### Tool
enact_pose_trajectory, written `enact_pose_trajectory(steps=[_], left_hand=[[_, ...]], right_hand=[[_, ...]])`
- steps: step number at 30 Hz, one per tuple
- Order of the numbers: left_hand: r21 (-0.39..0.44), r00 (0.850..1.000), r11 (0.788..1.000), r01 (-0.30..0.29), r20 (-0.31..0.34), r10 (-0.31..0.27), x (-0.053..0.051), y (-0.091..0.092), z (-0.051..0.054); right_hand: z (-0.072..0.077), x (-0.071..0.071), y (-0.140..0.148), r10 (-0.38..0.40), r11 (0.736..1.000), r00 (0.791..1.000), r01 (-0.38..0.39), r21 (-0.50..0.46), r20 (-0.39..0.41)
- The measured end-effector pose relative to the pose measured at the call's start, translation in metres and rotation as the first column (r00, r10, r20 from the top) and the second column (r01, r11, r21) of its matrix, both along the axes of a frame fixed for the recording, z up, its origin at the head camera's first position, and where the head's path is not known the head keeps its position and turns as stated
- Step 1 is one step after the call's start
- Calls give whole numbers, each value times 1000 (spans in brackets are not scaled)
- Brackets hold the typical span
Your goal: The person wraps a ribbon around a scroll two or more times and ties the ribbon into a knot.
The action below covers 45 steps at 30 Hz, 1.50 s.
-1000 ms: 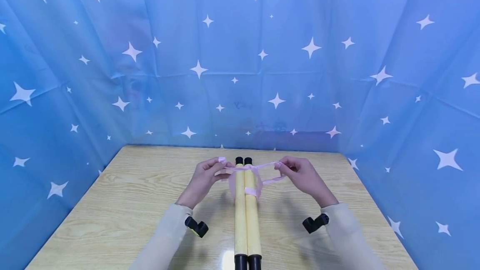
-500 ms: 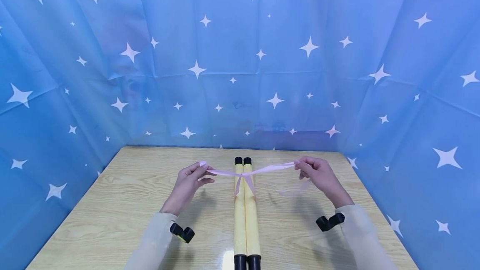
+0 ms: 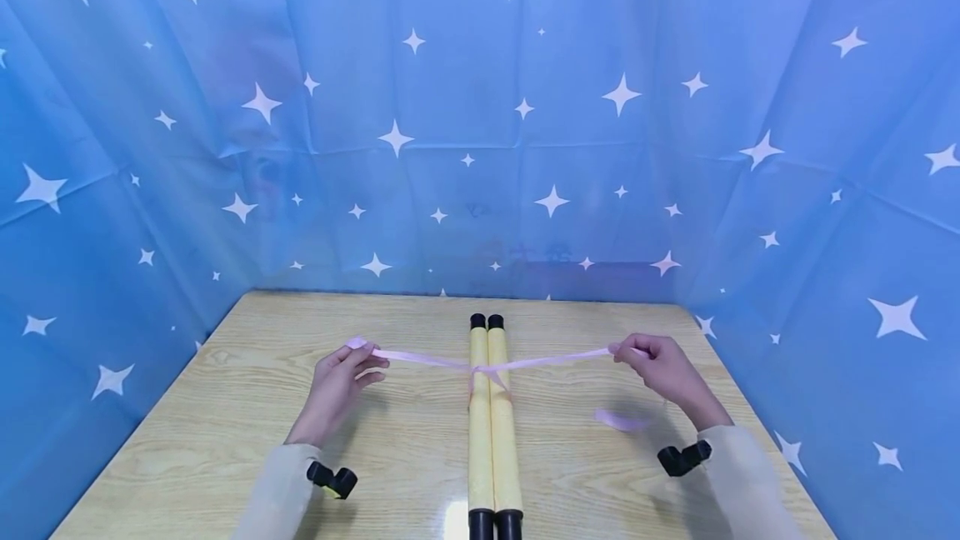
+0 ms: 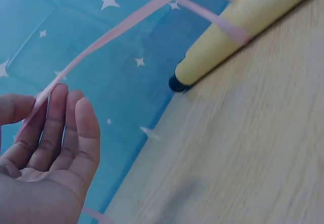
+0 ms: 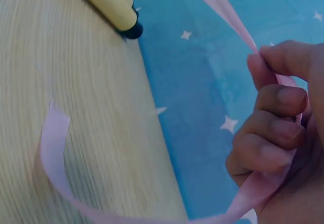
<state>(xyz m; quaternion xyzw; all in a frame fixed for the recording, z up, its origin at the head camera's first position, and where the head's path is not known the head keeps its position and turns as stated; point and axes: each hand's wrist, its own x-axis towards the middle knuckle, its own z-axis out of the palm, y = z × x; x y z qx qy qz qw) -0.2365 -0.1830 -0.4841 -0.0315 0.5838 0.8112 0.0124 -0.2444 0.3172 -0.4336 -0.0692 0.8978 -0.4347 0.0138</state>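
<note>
Right at the front, we had two pale sleeves (image 3: 273, 494), a small black device (image 3: 684, 458) at each wrist, and between them the dark near ends (image 3: 482, 525) of two yellow rolls (image 3: 480, 440), lying side by side on the wood-grain table (image 3: 247, 407). Farther up on the right, a loose tail (image 3: 621, 421) of pink ribbon (image 3: 555, 359) curved over the tabletop, and then we reached the hands! The left hand (image 3: 335, 390) had its thumb and forefinger closed on the ribbon, the other fingers reaching out nearly straight. The right hand (image 3: 667, 369) pinched too, its remaining fingers curled, the strip running through the palm. Between them we saw the ribbon stretched across the rolls, short strands dropping from the crossing; whether it was knotted, we couldn't tell. Beyond came the black far caps (image 3: 478, 321), and behind everything, a blue starry curtain (image 3: 480, 107).
</note>
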Motion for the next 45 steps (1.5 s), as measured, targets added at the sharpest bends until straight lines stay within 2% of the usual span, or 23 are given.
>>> enact_pose_trajectory(steps=[11, 16, 25, 29, 33, 39, 45], left_hand=[[-17, 998, 997, -70, -4, 70, 6, -19, -9], [-76, 992, 990, -122, 14, 123, 8, -28, -13], [-157, 985, 974, -162, 26, 168, 11, -48, -15], [-230, 985, 960, -162, 27, 173, 11, -57, -16], [-296, 979, 941, -166, 63, 193, 11, -65, -17], [-424, 970, 895, -140, 124, 210, 15, -74, -20], [-500, 969, 859, -108, 141, 204, 17, -79, -26]], right_hand=[[-5, 4, 26, -11, 995, 1000, 13, 104, -21], [-7, 5, 39, 1, 990, 999, 6, 141, -49], [-13, 6, 58, -20, 977, 997, 35, 209, -73], [-16, 8, 66, -16, 969, 996, 37, 245, -90], [-16, 9, 72, -8, 962, 996, 31, 271, -85], [-21, 8, 83, -1, 954, 998, 21, 298, -68], [-35, 7, 90, 19, 953, 999, -6, 303, -40]])
